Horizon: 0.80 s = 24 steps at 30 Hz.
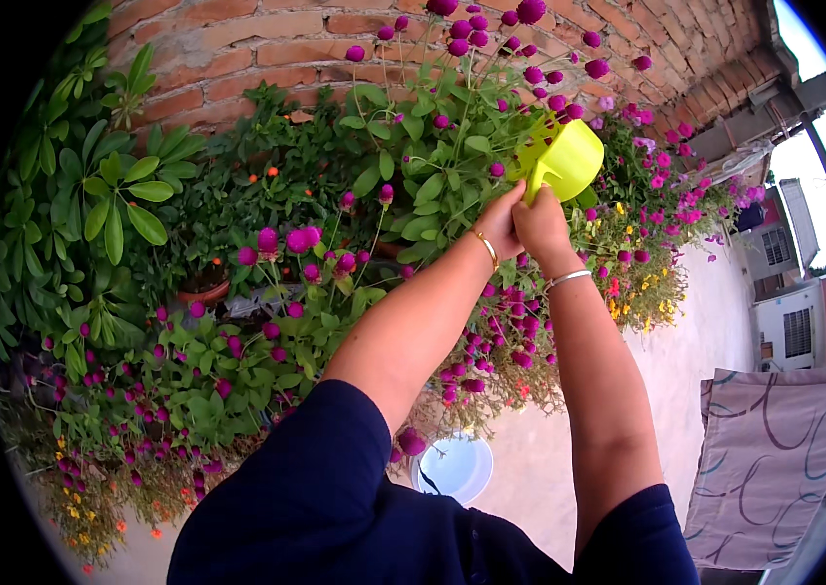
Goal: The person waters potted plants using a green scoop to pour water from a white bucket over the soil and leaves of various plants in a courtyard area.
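Observation:
Both my arms stretch out over the flower bed, hands close together. My left hand [502, 220], with a gold bracelet at the wrist, and my right hand [542, 228], with a silver one, are closed around the handle of a yellow-green plastic water scoop [574, 159]. Its bowl is tilted among leaves and stems, its inside mostly turned away from me. Purple globe-shaped flowers [532, 74] on tall stems rise just beyond the scoop, and green leaves [432, 185] crowd to the left of my hands.
A brick wall [267, 47] backs the plants. Pink blossoms [667, 175] grow to the right. On the pale ground below my arms stands a round whitish tub [459, 466]. A patterned cloth [774, 468] hangs at the lower right, with small buildings [791, 327] behind.

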Available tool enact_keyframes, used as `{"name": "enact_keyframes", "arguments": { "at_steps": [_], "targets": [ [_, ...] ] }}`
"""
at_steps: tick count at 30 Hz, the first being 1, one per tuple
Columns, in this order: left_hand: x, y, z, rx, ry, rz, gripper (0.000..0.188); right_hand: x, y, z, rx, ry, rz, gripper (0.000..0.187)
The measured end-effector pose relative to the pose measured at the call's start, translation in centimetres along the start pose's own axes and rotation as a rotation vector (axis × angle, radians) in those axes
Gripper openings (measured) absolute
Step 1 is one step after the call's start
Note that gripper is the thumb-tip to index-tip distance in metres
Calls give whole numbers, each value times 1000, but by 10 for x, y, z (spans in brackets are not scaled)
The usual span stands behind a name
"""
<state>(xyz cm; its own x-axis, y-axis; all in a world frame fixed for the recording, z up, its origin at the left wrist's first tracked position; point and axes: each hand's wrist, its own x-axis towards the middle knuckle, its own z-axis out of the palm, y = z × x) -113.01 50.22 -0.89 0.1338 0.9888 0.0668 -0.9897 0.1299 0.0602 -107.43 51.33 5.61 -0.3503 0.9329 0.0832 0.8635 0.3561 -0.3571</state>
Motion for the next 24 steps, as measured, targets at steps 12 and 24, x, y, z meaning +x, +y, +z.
{"name": "enact_keyframes", "arguments": {
  "at_steps": [12, 24],
  "targets": [
    [-42, -14, 48, 212, -106, 5, 39, -59, -8, -30, -122, 203, -141, 23],
    [-178, -273, 63, 854, -132, -524, 36, -359, 166, -58, 737, 497, 193, 18]
  ]
}}
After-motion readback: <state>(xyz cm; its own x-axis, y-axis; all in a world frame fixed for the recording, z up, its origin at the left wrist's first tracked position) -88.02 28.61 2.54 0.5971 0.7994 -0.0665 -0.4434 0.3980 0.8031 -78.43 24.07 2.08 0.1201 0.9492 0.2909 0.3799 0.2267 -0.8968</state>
